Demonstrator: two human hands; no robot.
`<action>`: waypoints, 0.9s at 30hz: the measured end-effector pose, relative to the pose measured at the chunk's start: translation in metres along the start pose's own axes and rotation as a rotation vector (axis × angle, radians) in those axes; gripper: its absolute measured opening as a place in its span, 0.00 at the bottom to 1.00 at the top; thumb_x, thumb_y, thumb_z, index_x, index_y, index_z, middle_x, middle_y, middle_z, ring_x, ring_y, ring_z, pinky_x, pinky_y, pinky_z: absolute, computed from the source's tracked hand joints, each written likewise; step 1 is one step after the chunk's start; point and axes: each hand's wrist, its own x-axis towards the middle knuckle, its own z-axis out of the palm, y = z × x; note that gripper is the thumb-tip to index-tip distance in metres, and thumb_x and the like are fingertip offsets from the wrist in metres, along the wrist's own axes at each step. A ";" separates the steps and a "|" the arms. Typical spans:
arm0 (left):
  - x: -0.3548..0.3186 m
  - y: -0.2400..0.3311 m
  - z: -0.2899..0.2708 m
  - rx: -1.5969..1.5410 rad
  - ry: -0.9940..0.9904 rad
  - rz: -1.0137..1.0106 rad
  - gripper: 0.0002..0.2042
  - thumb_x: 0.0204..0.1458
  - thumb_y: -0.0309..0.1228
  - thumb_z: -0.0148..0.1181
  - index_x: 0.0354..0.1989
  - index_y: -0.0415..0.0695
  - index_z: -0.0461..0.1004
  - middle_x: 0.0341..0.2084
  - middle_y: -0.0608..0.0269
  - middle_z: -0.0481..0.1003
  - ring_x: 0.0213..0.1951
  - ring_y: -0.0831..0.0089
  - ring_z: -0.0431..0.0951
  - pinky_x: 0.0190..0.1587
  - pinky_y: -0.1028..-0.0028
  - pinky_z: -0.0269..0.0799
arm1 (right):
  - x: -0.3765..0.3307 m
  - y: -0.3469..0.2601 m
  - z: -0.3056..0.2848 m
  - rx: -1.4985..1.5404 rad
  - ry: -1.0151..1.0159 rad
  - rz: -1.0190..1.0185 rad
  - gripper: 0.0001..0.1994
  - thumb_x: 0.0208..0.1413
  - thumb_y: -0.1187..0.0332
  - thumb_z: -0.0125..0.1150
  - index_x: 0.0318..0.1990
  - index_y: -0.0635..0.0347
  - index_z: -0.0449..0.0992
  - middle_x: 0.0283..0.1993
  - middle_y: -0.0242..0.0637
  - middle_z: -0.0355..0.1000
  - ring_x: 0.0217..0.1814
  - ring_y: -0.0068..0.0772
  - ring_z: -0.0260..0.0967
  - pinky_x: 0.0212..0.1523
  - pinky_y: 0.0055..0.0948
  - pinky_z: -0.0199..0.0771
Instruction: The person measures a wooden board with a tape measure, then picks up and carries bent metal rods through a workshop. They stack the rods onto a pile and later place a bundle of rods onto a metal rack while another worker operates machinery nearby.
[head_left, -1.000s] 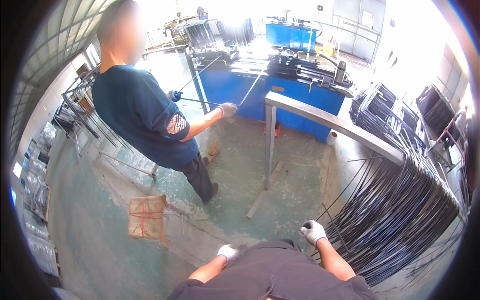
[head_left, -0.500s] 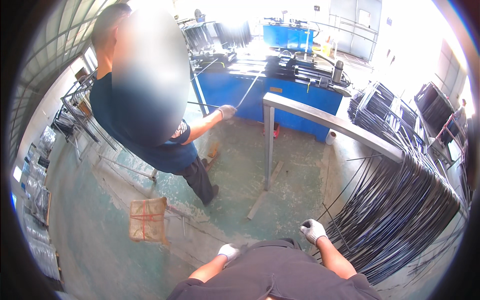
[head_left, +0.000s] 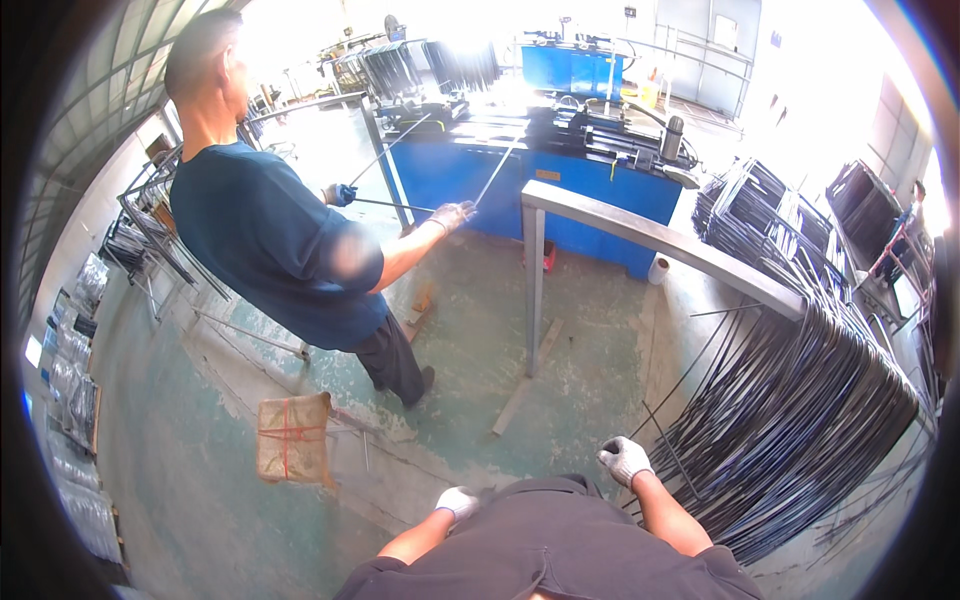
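My left hand [head_left: 459,503], in a white work glove, rests by the left side of my waist. Its fingers are largely hidden against my dark shirt. My right hand [head_left: 626,461], gloved too, hangs at the right of my waist with its fingers curled in and nothing seen in them. Closest to it is a thick bundle of long dark metal rods [head_left: 790,430], hanging over a grey steel rack [head_left: 660,238]. Ahead on the left, a co-worker [head_left: 265,225] in a dark blue T-shirt holds a thin bent metal rod [head_left: 496,172] with gloved hands.
A blue machine bench [head_left: 590,207] stands beyond the rack. At the front left, a low stool [head_left: 292,438] carries a tan, red-tied top. More dark frames [head_left: 775,215] are piled at the right. A metal bar [head_left: 525,385] lies on the floor at the rack's foot.
The co-worker has shifted slightly left, and their other gloved hand now shows on the rod. My hands have barely moved.
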 end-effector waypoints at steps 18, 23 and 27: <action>-0.006 -0.003 0.003 0.075 0.001 0.005 0.15 0.53 0.38 0.56 0.40 0.44 0.86 0.41 0.47 0.85 0.45 0.47 0.84 0.49 0.57 0.77 | -0.002 0.002 0.002 -0.015 -0.017 0.005 0.18 0.59 0.57 0.70 0.50 0.59 0.84 0.51 0.47 0.84 0.55 0.46 0.82 0.58 0.39 0.79; -0.020 0.015 -0.008 -0.008 -0.008 -0.039 0.14 0.50 0.38 0.58 0.38 0.45 0.86 0.40 0.48 0.85 0.45 0.48 0.84 0.49 0.58 0.77 | -0.004 0.006 0.002 -0.023 -0.003 -0.014 0.18 0.58 0.57 0.70 0.50 0.59 0.84 0.50 0.47 0.84 0.55 0.46 0.82 0.58 0.39 0.79; -0.019 0.011 -0.004 0.047 -0.009 -0.027 0.14 0.49 0.37 0.59 0.37 0.46 0.87 0.39 0.49 0.85 0.43 0.50 0.85 0.48 0.59 0.78 | -0.008 0.001 0.000 -0.031 -0.013 -0.002 0.18 0.58 0.57 0.70 0.50 0.60 0.84 0.50 0.47 0.84 0.55 0.46 0.82 0.58 0.39 0.79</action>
